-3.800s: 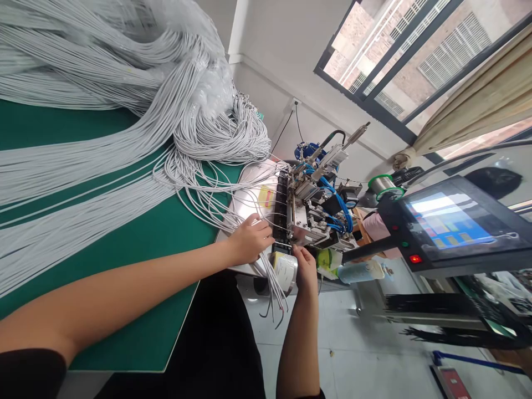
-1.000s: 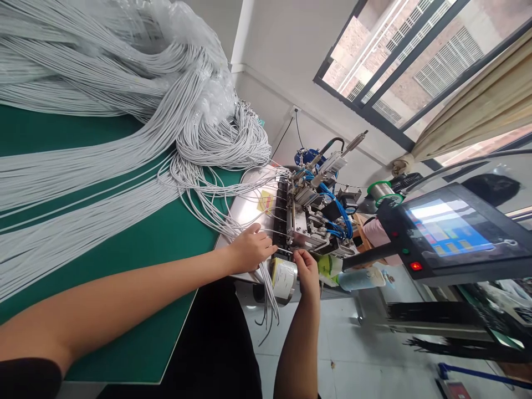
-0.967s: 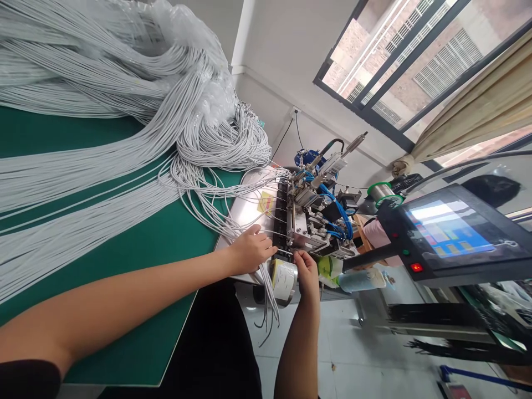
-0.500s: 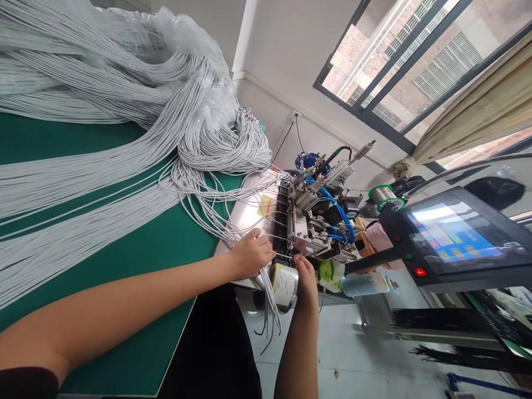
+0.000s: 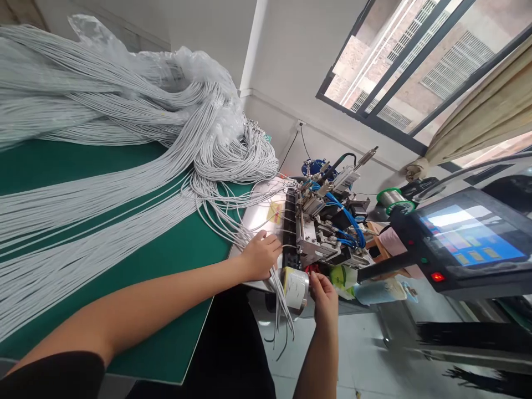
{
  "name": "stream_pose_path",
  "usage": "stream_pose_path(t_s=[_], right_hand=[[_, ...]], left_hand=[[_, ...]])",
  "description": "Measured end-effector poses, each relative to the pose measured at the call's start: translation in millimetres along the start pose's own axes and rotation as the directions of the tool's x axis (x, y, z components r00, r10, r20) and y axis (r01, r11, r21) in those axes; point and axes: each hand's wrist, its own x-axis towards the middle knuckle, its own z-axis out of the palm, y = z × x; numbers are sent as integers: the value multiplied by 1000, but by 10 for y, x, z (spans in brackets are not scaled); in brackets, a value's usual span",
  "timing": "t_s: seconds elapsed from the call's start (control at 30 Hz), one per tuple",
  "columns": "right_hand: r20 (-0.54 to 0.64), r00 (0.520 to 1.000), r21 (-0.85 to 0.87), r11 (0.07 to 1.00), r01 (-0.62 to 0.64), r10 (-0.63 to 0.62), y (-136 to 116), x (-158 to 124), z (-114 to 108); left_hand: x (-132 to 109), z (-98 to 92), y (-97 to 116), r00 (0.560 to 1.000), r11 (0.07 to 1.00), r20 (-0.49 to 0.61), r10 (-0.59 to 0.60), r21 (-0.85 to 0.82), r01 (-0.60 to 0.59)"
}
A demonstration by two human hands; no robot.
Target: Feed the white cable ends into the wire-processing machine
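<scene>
Right hand [image 5: 325, 293] has backed off the black clamp strip [image 5: 290, 233] since half a second ago. It's now just below the machine [image 5: 322, 238], beside the labelled cylinder [image 5: 296, 285], fingertips pinched together; can't tell if anything's between them. Left hand [image 5: 261, 256] hasn't moved: fingers curled shut on the grey wires [image 5: 199, 194] where they cross the metal plate [image 5: 260, 213] at the bench [image 5: 174, 260] right edge, ends hanging over. Reads as that wire end released at the strip.
</scene>
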Motion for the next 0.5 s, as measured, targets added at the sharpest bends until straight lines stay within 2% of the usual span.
stream_pose_path(t_s=[0.13, 0.23, 0.33, 0.5], right_hand=[[-12, 995, -121, 987, 102, -104, -116, -120, -107], [40, 989, -219, 964, 150, -145, -246, -242, -140], [183, 970, -304, 929, 212, -161, -386, -378, -120], [412, 890, -393, 844, 365, -193, -566, -552, -17]], left_hand=[[0, 6, -4, 999, 1000, 51, -15, 22, 14], [-4, -5, 0, 999, 999, 38, -7, 33, 6], [-7, -37, 3, 999, 998, 6, 50, 28, -51], [-19, -92, -2, 975, 975, -30, 220, 45, -218]])
